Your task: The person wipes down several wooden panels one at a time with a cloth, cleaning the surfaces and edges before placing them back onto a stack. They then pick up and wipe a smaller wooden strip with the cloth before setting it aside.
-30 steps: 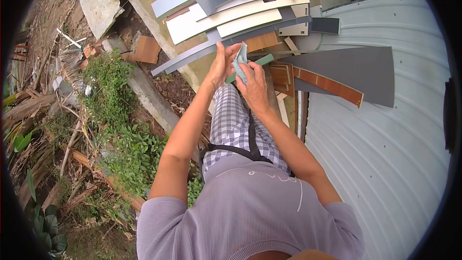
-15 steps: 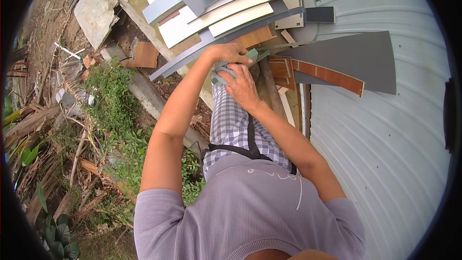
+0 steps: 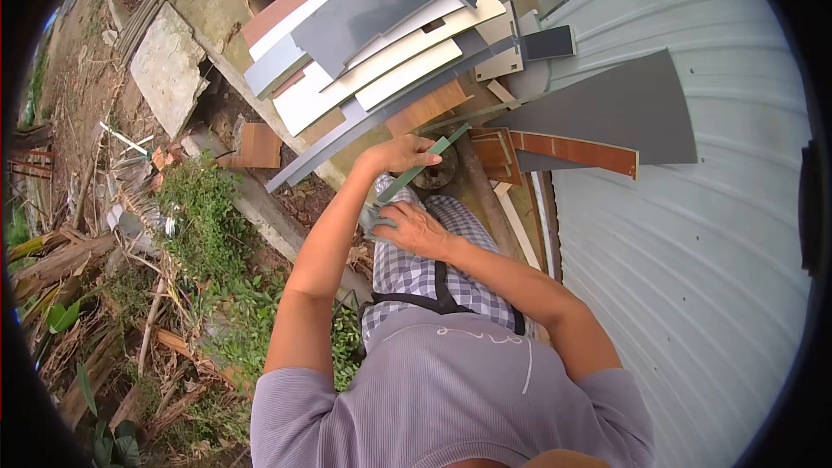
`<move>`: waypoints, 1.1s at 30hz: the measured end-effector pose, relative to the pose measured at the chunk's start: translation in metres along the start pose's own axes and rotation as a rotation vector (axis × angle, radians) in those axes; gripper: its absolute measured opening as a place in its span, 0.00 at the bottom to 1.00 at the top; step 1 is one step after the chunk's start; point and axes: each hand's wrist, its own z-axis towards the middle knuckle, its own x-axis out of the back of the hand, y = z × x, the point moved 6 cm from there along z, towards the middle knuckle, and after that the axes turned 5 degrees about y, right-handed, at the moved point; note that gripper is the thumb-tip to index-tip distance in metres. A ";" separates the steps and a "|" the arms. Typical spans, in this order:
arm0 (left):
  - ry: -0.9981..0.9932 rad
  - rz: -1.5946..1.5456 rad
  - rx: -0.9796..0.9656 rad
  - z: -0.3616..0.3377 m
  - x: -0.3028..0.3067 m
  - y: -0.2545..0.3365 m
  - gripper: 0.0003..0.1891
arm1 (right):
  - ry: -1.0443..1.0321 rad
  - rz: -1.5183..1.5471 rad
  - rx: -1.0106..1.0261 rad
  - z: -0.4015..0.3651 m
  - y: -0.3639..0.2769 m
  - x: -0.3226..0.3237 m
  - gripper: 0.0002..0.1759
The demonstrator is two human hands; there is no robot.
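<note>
My left hand [image 3: 400,156] grips a narrow green strip [image 3: 414,175] that slants up to the right above my knees. Below it, my right hand [image 3: 416,230] is closed on a crumpled grey-green cloth [image 3: 373,221], which lies against the strip's lower end and my checked trousers. Just beyond the left hand is a stack of flat boards [image 3: 373,17] in grey, white, cream and brown. A round dark object [image 3: 438,175] shows partly behind the strip.
A corrugated metal sheet [image 3: 676,251] runs down the right side, with a large grey panel [image 3: 607,113] and a brown strip [image 3: 581,152] on it. Plants [image 3: 208,225] and a concrete beam [image 3: 260,191] are at left. A broken slab [image 3: 166,65] lies further up.
My right hand has moved down toward my lap with the cloth, away from the left hand. More of the green strip shows. The view has shifted slightly.
</note>
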 end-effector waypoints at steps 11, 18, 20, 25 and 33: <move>0.471 0.086 0.120 -0.024 -0.015 -0.011 0.24 | -0.007 0.023 -0.632 -0.137 0.087 0.030 0.23; 0.588 0.221 0.068 -0.017 -0.038 0.003 0.19 | 0.171 0.050 -0.844 -0.168 0.093 0.062 0.20; 0.595 0.234 0.070 -0.017 -0.041 0.007 0.20 | 0.220 0.066 -0.863 -0.162 0.092 0.070 0.20; 0.564 0.283 0.028 -0.010 -0.044 0.015 0.19 | 0.357 0.105 -0.883 -0.158 0.095 0.081 0.20; 0.539 0.332 0.002 -0.014 -0.046 0.023 0.19 | 0.341 0.084 -0.959 -0.179 0.105 0.088 0.20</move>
